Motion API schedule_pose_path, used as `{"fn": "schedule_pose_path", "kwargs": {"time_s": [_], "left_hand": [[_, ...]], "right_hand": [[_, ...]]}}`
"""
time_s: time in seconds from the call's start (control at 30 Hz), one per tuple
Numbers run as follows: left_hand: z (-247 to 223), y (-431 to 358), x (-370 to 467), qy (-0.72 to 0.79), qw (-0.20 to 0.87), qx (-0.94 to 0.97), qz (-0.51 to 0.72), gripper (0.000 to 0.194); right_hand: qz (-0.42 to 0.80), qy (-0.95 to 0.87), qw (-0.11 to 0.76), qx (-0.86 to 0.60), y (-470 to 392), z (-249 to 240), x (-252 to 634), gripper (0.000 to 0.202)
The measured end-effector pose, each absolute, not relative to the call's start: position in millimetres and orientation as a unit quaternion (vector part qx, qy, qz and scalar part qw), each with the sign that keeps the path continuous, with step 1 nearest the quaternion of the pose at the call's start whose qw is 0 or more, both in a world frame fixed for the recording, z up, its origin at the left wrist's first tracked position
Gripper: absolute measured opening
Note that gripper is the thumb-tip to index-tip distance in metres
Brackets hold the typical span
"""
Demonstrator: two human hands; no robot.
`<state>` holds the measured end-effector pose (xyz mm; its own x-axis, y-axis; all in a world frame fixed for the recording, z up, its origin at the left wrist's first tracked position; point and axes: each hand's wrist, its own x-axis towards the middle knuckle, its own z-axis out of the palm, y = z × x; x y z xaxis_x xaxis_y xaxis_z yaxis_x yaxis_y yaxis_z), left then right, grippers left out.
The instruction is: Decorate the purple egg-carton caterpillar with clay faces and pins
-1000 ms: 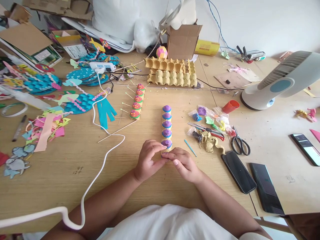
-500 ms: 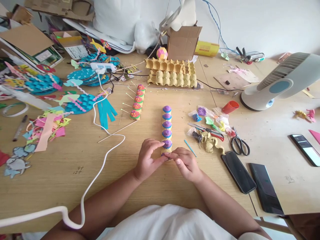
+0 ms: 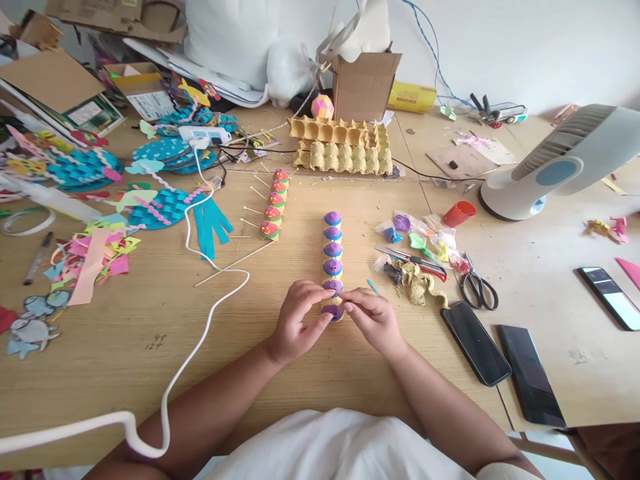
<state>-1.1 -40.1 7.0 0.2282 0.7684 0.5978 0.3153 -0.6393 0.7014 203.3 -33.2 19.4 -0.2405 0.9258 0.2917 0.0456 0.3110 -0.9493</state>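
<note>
An egg-carton strip (image 3: 333, 250) stands upright on the table in front of me, its bumps capped with purple and blue clay. Small dark marks show on the nearer caps. My left hand (image 3: 299, 320) is at its near end with thumb and index finger apart, the index tip over the second-nearest cap and the thumb beside the nearest one. From the other side my right hand (image 3: 375, 320) reaches in with index finger and thumb close together. Its fingertips nearly meet the left index finger; anything tiny between them is too small to make out.
Farther left stands a red-and-green caterpillar strip (image 3: 275, 203) beside thin sticks. Bagged clay (image 3: 393, 233), a utility knife (image 3: 417, 261), scissors (image 3: 479, 291) and a phone (image 3: 476, 343) lie on the right. A white cable (image 3: 220, 300) crosses the left side; a fan (image 3: 550, 167) stands back right.
My hands have drawn slightly apart at the near end, uncovering the nearest purple cap. The right fingertips have moved up toward the second-nearest cap.
</note>
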Motion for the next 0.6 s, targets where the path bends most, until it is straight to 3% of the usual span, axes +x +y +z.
{"fn": "schedule_pose_path", "kwargs": {"time_s": [0.17,0.37,0.6], "left_hand": [[11.5,-41.1,-1.3,0.342,0.198,0.773,0.496,0.03],[8.8,-42.3,-1.6,0.355,0.107,0.793,0.484,0.032],[8.3,-40.6,-0.9,0.375,0.055,0.797,0.47,0.024]], "right_hand": [[0.508,-0.599,0.482,-0.388,-32.4,15.0,201.8,0.022],[0.633,-0.54,0.402,-0.382,-35.0,19.8,199.0,0.043],[0.635,-0.58,0.351,-0.37,-35.6,22.3,198.2,0.053]]}}
